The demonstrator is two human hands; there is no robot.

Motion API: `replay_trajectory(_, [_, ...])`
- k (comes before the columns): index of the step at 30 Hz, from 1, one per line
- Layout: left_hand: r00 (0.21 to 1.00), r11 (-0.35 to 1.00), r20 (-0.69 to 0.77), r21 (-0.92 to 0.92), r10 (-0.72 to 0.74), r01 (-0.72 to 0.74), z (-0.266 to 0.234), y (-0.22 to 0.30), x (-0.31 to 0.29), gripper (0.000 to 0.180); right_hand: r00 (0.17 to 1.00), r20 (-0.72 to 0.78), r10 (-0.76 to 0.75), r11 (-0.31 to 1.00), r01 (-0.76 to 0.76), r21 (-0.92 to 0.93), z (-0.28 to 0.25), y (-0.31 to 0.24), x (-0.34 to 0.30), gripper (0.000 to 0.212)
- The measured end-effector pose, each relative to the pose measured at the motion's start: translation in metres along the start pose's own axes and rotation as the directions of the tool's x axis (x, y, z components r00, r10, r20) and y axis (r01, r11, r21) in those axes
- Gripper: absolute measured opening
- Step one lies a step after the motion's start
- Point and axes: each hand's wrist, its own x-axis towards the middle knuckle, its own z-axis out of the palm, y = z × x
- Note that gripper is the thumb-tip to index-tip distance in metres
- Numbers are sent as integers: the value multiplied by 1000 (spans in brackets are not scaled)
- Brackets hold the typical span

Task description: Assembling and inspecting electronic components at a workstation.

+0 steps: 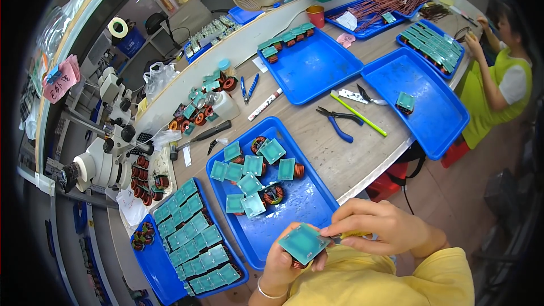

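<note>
My left hand [276, 265] grips a copper-wound coil with a square green board [305, 243] on top, its fingers wrapped round the sides. The copper winding shows only a little beneath the board. In my right hand [381, 224] is a thin tool with a yellow handle [356, 233], its tip at the board's right edge; the fingers hide most of it, so I cannot tell its kind. Just beyond both hands lies a blue tray [309, 207] with several loose board-topped coils [249, 184] scattered in it, some tipped on their sides.
Left of that stands another blue tray [148, 266] with rows of boards [195, 238]. Pliers [340, 123], a green stick [358, 114] and a screwdriver [207, 134] lie on the table. Farther off are more blue trays [317, 71], a microscope [93, 167] and a co-worker [496, 85] at right.
</note>
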Motion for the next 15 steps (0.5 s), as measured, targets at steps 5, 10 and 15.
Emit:
replay_trajectory(5, [990,983,124,-165,-65,85,-7,-5,-4,68,999,24,-45,998,46,-30,0,2,5,37])
replay_trajectory(10, [978,964,98,-176,-186,201,-7,-5,-7,76,995,59,-75,997,74,9,5,3,8,40])
replay_trajectory(15, [986,978,48,-130,-159,164,-6,-7,-8,71,993,109,-37,998,43,-47,7,-1,10,40])
